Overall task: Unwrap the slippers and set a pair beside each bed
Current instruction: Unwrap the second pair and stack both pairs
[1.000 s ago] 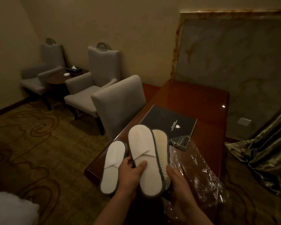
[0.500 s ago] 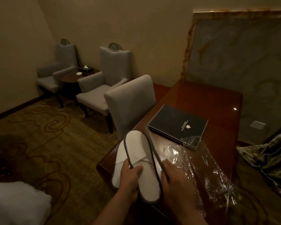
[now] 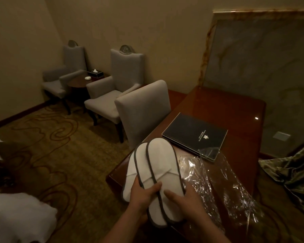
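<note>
Here, white slippers [image 3: 158,176] with dark trim, stacked and overlapping, toes pointing away, held above near corner of wooden desk [image 3: 223,109]. Left hand [image 3: 144,192] clamped on stack from left, thumb across top of uppers. Right hand [image 3: 188,199] gripping right edge, thumb pressed on upper slipper. Clear plastic wrapper [image 3: 223,179] lying crumpled on desk, just right of slippers, far end overlapping corner of black folder [image 3: 195,135]. Grey chair [image 3: 144,109] tucked against desk's left side. White bedding [image 3: 19,216] at lower left.
</note>
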